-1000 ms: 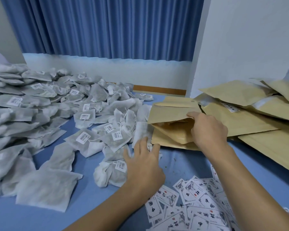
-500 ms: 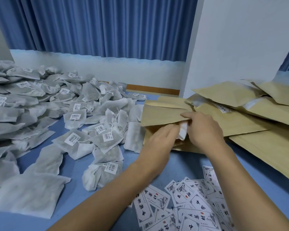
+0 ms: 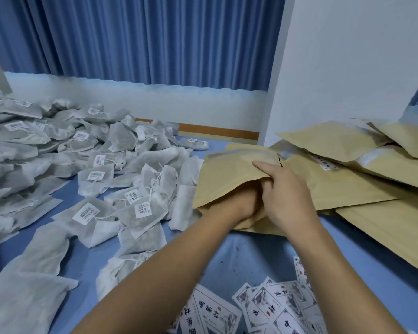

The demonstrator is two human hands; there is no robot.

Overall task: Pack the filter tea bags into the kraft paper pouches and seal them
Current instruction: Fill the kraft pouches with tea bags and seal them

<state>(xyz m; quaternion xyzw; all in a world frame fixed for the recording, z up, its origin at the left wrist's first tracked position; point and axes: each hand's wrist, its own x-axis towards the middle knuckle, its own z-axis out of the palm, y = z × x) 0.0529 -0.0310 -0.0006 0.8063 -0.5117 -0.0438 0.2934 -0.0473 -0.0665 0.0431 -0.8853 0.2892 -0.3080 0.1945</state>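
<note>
Kraft pouch [image 3: 227, 169], just one, lip pinched by the right hand [image 3: 287, 196], left hand [image 3: 245, 203] deep inside, its grip hidden.

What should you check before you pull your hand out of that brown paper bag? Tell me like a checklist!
1. Kraft paper pouch mouth held open: ok, the right hand grips its top flap.
2. Left hand pushed well in: ok, its fingers are hidden inside the pouch.
3. Filter tea bags nearby for the next go: ok, the pile lies left of the pouch.
4. One tucked fully inside: cannot tell, the paper hides it.
5. Pouch sealed: not ok, the mouth is open.
</note>
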